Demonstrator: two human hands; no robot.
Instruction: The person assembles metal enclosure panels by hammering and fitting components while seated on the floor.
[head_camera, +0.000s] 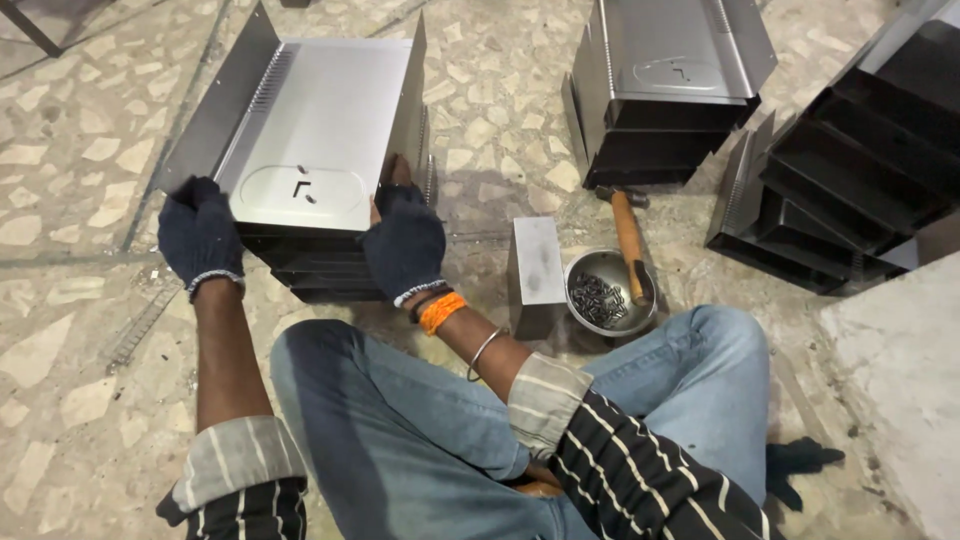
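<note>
A folded silver sheet-metal channel (320, 130) lies on top of a stack of similar dark metal channels (310, 270) on the floor in front of me. My left hand (200, 238), in a dark knitted glove, grips the channel's near left corner. My right hand (403, 240), also gloved, holds its near right wall, fingers over the edge. An orange band and a metal bangle sit on my right wrist. I sit cross-legged in blue jeans and a striped shirt.
A small metal block (536, 265) stands by a steel bowl (640, 305) of small fasteners, with a wooden-handled hammer (628, 235) resting across it. More stacked metal channels (670, 90) lie ahead, dark ones (850, 170) at right. A dark glove (800, 460) lies on the stone floor.
</note>
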